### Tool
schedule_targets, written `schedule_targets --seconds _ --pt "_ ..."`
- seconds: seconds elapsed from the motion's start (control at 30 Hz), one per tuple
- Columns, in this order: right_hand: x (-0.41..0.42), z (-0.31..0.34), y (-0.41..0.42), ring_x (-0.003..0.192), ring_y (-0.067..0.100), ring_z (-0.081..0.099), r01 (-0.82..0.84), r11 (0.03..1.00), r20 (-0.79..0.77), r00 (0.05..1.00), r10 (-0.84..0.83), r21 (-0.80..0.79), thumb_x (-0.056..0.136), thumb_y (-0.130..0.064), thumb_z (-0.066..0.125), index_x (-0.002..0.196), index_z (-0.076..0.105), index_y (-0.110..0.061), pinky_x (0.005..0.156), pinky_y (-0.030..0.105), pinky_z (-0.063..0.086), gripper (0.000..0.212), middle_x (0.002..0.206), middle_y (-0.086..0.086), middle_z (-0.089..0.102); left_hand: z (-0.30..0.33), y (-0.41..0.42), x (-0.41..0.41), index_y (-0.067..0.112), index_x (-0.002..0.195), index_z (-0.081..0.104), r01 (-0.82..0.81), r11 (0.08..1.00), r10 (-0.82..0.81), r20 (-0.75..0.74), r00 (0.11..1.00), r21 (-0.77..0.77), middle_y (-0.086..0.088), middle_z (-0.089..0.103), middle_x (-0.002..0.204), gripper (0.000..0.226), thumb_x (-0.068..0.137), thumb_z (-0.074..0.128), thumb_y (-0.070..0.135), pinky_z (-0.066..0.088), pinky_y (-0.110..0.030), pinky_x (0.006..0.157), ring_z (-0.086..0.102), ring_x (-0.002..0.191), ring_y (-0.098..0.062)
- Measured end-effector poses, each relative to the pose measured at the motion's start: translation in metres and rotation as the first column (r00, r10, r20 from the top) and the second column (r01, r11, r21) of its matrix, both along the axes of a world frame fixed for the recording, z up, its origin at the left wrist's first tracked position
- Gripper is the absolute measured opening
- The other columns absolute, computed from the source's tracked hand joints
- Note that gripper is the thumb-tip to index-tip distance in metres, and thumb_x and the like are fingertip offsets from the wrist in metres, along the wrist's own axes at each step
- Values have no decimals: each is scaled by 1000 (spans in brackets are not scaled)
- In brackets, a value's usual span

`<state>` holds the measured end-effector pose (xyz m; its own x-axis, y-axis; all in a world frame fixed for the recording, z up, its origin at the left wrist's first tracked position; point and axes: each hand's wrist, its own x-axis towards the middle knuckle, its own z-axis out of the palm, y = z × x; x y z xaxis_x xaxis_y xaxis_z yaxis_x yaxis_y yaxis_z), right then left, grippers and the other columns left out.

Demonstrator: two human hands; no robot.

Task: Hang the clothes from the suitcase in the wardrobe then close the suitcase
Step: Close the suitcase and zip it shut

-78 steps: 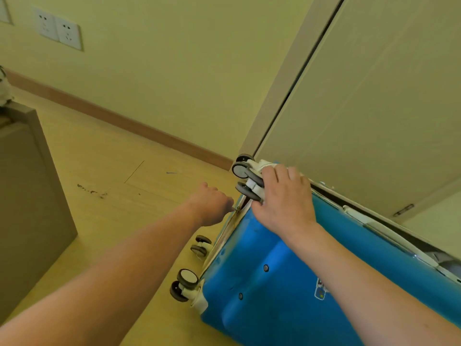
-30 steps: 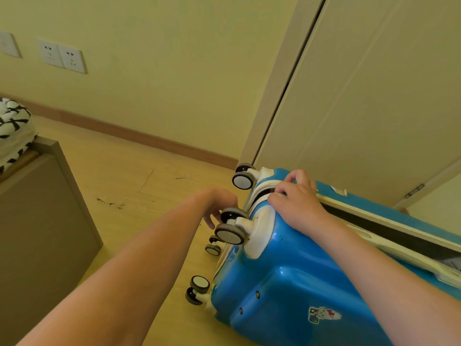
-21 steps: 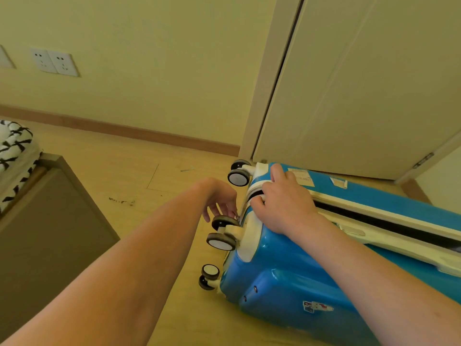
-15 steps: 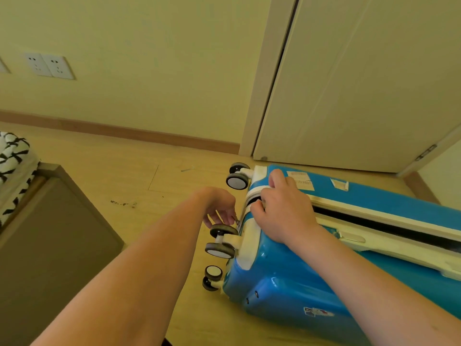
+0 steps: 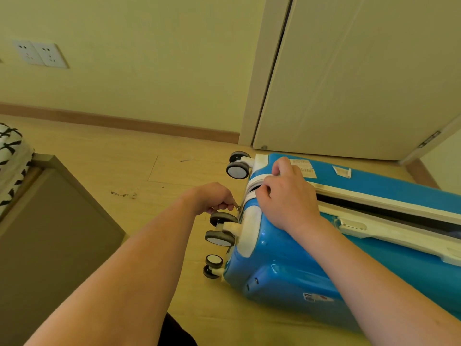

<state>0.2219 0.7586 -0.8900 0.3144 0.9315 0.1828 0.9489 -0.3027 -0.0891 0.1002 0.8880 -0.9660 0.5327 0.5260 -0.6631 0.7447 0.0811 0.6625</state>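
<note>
We see a blue suitcase [image 5: 299, 268] lying on the floor [image 5: 139, 171], in front of the pale wardrobe door [image 5: 349, 78], with its wheeled end toward the left. The two halves are nearly together, yet a dark gap shows along the cream frame on the right part of the seam.

Our left hand [image 5: 212, 198] is at the wheeled end, just above the upper wheel [image 5: 222, 218] of the near corner. Its fingers [image 5: 228, 204] are curled, and thumb and forefinger pinch a small metal zip pull [image 5: 238, 208] right at the seam. The forearm reaches in from the lower left.

Our right hand [image 5: 287, 196] lies on top of the suitcase at the same end, palm down across the seam. Its fingers are bent, the tips hooked over the cream rim where the two shells meet, so it holds the edge and presses on it.

Another wheel [image 5: 238, 168] sticks out at the far corner, and a third pair [image 5: 213, 265] sits low near the floor. White labels [image 5: 303, 167] are stuck on the far shell, and a small sticker [image 5: 316, 297] on the near one.

At the left stands a brown cabinet [image 5: 50, 233], with black and white patterned cloth [image 5: 11, 161] beside it. Two sockets [image 5: 40, 54] sit on the yellow wall [image 5: 149, 58].
</note>
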Motion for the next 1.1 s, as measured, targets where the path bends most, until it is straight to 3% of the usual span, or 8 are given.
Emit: schedule_targets --seconds 0.23,0.33,0.47,0.57,0.67,0.73,0.93,1.1 --pt "3 -1 0 90 13 39 -2 1000 -17 1000 2 7 95 -37 42 88 67 -19 50 20 24 31 103 -6 34 3 -3 -5 9 80 62 -95 995 98 114 989 -34 1 35 55 22 95 48 15 28 -25 52 29 52 -14" --pt "7 1 0 91 12 41 -15 1000 -31 999 15 14 95 -37 43 88 67 -20 55 22 31 31 103 -6 37 9 -1 -11 9 82 63 -117 991 127 171 977 -68 2 35 54 22 96 47 16 30 -25 52 29 50 -13" --pt "18 0 -7 78 14 48 -82 981 -71 993 95 176 91 -28 48 76 67 -12 54 26 39 29 95 -3 50 18 -5 -4 11 77 61 -165 984 173 132 976 -69 2 37 54 22 94 47 15 28 -25 52 28 49 -12" --pt "37 3 -22 77 18 53 -148 948 14 989 151 280 87 -26 45 81 62 -14 57 28 45 23 88 -2 57 22 -14 5 12 72 56 -192 981 193 60 979 -17 1 39 55 22 91 47 17 28 -26 52 29 51 -14" --pt "47 2 -25 118 17 47 -154 987 -95 983 157 43 95 -35 43 124 56 -23 101 36 36 34 126 -3 53 24 -23 12 13 67 52 -160 987 160 10 987 26 -1 41 57 22 88 45 19 29 -26 53 31 53 -15" --pt "45 -4 -21 137 19 29 -161 980 -118 982 148 -115 99 -43 35 142 40 -31 115 41 20 45 149 -3 34 24 -25 12 13 63 47 -138 990 137 16 990 41 0 40 56 23 86 47 18 29 -27 53 30 54 -16" --pt "49 -8 -21 147 18 14 -187 973 -226 962 153 -133 102 -49 21 151 30 -33 121 41 11 51 160 -4 19 24 -33 -1 11 66 52 -316 943 289 215 933 108 -1 44 57 23 88 46 16 32 -30 57 34 57 -17" --pt "76 6 -19 150 14 3 -287 900 -238 947 215 -329 93 -69 25 155 14 -35 122 43 6 71 163 -9 5 49 -35 5 13 65 52 -357 917 280 350 894 176 -2 43 62 24 87 45 18 31 -32 60 34 60 -17"
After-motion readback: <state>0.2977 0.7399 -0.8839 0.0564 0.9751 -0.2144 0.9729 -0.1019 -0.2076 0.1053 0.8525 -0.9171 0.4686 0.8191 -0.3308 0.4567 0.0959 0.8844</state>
